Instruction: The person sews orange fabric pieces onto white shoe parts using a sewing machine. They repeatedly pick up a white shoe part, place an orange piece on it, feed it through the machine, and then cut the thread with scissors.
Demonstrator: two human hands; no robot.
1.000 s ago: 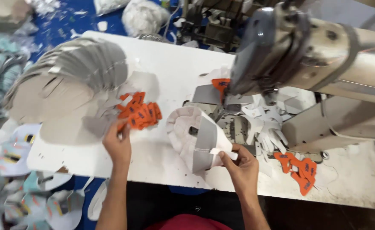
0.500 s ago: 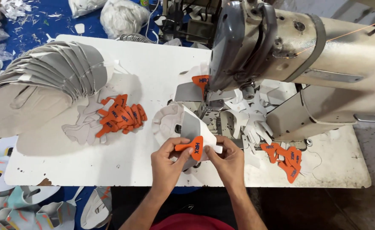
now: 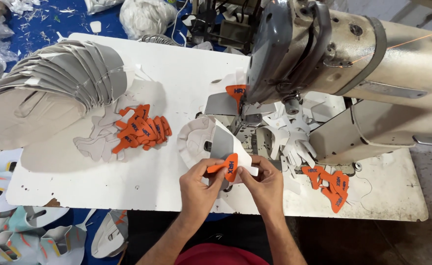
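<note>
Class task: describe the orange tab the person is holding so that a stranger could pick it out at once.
Start at the big sewing machine on the white table. Just below its needle, the left hand and right hand meet. The orange tab pinched between them lies alone on grey-white material, unlike the loose piles.

Bare counter [image 3: 177, 73] was left open between the stack of grey cut pieces [image 3: 64, 73] and the sewing machine [image 3: 324, 54]. To the left, passage was narrowed by the pile of orange tabs [image 3: 140, 130]. To the right, the way was blocked by the machine arm and the scattered white pieces [image 3: 289, 137] below it.
</note>
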